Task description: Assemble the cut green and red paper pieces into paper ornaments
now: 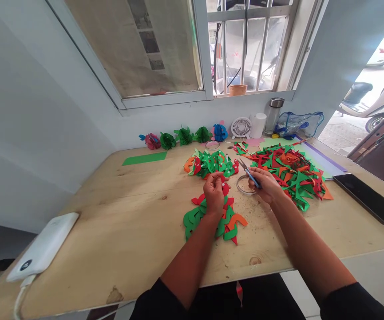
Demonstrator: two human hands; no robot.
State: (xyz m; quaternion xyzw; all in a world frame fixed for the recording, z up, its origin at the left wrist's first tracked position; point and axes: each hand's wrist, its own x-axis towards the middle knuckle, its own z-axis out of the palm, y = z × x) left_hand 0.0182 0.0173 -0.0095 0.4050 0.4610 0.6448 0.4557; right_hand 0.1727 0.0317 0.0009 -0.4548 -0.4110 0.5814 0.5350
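Observation:
My left hand [213, 190] is closed in a pinch on a small red paper piece [224, 179], above the middle of the wooden table [138, 231]. Scissors [249, 172] with blue-grey handles are in my right hand [265, 183], their blades pointing up and left. Beneath my left wrist lies a pile of green, red and orange cut shapes [195, 218]. Just beyond my left hand sits a second pile of green, red and orange pieces [213, 162]. A roll of tape [241, 186] lies flat beside the scissors.
Paper scraps [291, 171] are heaped at the right, near a black phone [368, 198]. Along the wall stand paper figures [184, 136], a small fan [241, 128] and a glass bottle [273, 116]. A green strip [144, 158] lies back left; a white power bank [43, 245] lies front left.

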